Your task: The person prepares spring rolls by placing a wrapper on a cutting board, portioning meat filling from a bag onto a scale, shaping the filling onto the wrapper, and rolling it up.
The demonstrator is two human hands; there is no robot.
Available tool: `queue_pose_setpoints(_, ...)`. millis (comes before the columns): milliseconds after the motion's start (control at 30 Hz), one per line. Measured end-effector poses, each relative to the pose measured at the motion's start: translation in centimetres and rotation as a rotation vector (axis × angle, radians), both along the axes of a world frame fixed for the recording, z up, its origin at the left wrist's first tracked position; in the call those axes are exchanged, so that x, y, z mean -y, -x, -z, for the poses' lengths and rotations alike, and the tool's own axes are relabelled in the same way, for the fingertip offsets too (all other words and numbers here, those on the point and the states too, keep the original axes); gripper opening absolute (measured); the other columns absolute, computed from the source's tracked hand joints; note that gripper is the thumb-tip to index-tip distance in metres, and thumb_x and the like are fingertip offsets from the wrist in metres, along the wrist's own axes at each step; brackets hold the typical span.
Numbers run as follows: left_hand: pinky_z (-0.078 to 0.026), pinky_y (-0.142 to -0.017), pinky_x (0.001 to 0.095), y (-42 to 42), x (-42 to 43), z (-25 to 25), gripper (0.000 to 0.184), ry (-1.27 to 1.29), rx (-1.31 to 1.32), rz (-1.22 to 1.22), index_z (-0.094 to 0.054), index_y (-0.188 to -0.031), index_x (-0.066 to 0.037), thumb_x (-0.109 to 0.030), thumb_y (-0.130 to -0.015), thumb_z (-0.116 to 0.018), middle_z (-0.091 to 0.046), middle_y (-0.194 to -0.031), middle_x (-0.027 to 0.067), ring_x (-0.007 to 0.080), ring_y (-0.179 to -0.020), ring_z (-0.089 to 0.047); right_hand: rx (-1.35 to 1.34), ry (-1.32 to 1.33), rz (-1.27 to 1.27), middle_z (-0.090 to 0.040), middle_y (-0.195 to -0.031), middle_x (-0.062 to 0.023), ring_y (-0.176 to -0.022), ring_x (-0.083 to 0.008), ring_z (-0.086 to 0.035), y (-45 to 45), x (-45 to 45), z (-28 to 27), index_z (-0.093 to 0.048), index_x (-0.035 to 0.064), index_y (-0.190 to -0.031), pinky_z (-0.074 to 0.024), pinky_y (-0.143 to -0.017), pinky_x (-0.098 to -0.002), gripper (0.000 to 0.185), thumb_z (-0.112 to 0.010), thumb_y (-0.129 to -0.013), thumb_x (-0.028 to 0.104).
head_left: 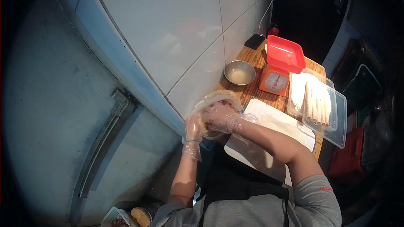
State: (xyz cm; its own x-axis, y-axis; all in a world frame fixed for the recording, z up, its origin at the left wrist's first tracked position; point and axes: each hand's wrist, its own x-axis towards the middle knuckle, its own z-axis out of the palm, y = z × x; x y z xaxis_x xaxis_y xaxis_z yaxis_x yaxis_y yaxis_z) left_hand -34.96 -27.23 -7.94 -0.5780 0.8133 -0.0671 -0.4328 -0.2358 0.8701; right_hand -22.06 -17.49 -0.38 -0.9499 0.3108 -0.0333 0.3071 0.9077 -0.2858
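Both of my hands wear clear plastic gloves. My left hand is against the left side of a round container beside the tiled wall, its fingers pressed round the rim. My right hand reaches into the container, over a reddish-brown filling; its fingertips are hidden inside. Just right of the container lies a white board with a pale, thin sheet on it. Behind the container stands a metal bowl holding a cloudy liquid.
An orange scale carries a red tray. To its right, pale rolls lie in a clear plastic container. A black phone rests at the table's back. A basket sits low at bottom left.
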Motion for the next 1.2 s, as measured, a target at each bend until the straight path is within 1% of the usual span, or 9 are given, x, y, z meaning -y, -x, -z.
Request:
queue_pose_setpoints(300,-0.055,-0.076,0.0329,0.0,-0.4,0.5,0.029,0.023,0.018,-0.043,-0.061,-0.115,0.004,-0.013,-0.095,-0.05,-0.067,-0.102,0.011,0.0191,-0.087,-0.065,0.153,-0.061,-0.006,-0.067,-0.112,-0.0128,-0.115,-0.037,-0.06,0.0,0.6,-0.9,-0.075,0.0149,-0.104,-0.0469,-0.098,-0.0499,0.033,-0.074,-0.072,0.019)
queue_pose_setpoints(500,-0.053,-0.075,0.0304,0.4,-1.0,1.8,0.027,-0.008,0.089,-0.036,-0.063,-0.115,0.001,-0.016,-0.096,-0.053,-0.066,-0.1,0.0076,0.0158,-0.086,-0.062,-0.497,0.2,0.102,-0.072,-0.096,-0.0117,-0.088,-0.028,-0.069,-2.5,-2.5,3.1,-0.07,0.0151,-0.123,-0.0547,-0.079,-0.0406,0.051,-0.071,-0.073,0.008)
queue_pose_setpoints(600,-0.051,-0.079,0.0296,0.0,-1.0,0.6,0.026,0.035,-0.019,0.014,-0.063,-0.115,0.0,-0.015,-0.097,-0.053,-0.065,-0.099,0.0058,0.0147,-0.088,-0.061,-0.129,1.03,0.441,-0.074,-0.101,-0.0113,-0.097,-0.0237,-0.07,-4.4,-3.1,-1.3,-0.068,0.0107,-0.126,-0.0556,-0.085,-0.0388,0.049,-0.069,-0.077,0.009)
queue_pose_setpoints(700,-0.05,-0.08,0.0295,0.2,-0.9,0.3,0.027,0.149,-0.258,0.01,-0.062,-0.117,0.0,-0.013,-0.096,-0.051,-0.065,-0.101,0.0057,0.0143,-0.088,-0.06,-0.124,0.86,0.318,-0.071,-0.119,-0.011,-0.109,-0.0233,-0.066,-5.2,-2.8,-4.0,-0.061,0.0156,-0.137,-0.0527,-0.095,-0.0344,0.061,-0.069,-0.078,0.005)
queue_pose_setpoints(767,-0.049,-0.075,0.0289,0.6,-1.0,0.2,0.03,0.167,-0.519,-0.005,-0.06,-0.121,0.0,-0.012,-0.096,-0.048,-0.064,-0.102,0.0058,0.0132,-0.083,-0.058,-0.221,0.621,0.116,-0.071,-0.114,-0.0102,-0.105,-0.0231,-0.067,-5.1,-3.5,-3.6,-0.063,0.0148,-0.135,-0.0532,-0.092,-0.0339,0.058,-0.07,-0.078,0.003)
queue_pose_setpoints(867,-0.048,-0.077,0.029,1.6,-1.4,1.6,0.03,0.19,-0.482,0.046,-0.06,-0.121,0.001,-0.008,-0.094,-0.051,-0.064,-0.105,0.0055,0.0124,-0.088,-0.056,-0.404,0.15,-0.196,-0.072,-0.105,-0.0085,-0.097,-0.0237,-0.068,-4.8,-6.1,1.1,-0.068,0.0124,-0.127,-0.0546,-0.087,-0.0356,0.048,-0.072,-0.08,0.003)
queue_pose_setpoints(967,-0.049,-0.083,0.0295,0.7,-0.5,-2.1,0.035,0.402,-0.752,0.143,-0.057,-0.127,0.001,-0.004,-0.093,-0.055,-0.063,-0.109,0.0059,0.0133,-0.095,-0.057,-0.267,-0.017,-0.178,-0.071,-0.113,-0.0109,-0.103,-0.03,-0.067,-5.6,-5.1,-1.1,-0.07,0.0128,-0.122,-0.0521,-0.094,-0.0397,0.042,-0.073,-0.081,0.009)
queue_pose_setpoints(1067,-0.05,-0.091,0.0313,0.1,-2.6,3.4,0.041,0.169,-0.675,0.091,-0.052,-0.132,0.001,-0.003,-0.092,-0.059,-0.062,-0.117,0.0081,0.0154,-0.106,-0.058,-0.178,0.026,-0.104,-0.071,-0.109,-0.0126,-0.101,-0.0326,-0.067,-5.1,-2.4,-4.2,-0.071,0.0109,-0.117,-0.0521,-0.093,-0.041,0.034,-0.073,-0.083,0.014)
queue_pose_setpoints(1200,-0.047,-0.1,0.0336,-1.5,-1.6,-0.7,0.046,0.005,-0.679,0.303,-0.048,-0.136,0.002,-0.001,-0.092,-0.062,-0.06,-0.126,0.0114,0.0182,-0.116,-0.057,-0.404,0.254,0.05,-0.071,-0.099,-0.0148,-0.096,-0.033,-0.067,-3.8,-2.0,-1.0,-0.074,0.008,-0.098,-0.0522,-0.088,-0.0421,0.024,-0.073,-0.08,0.024)
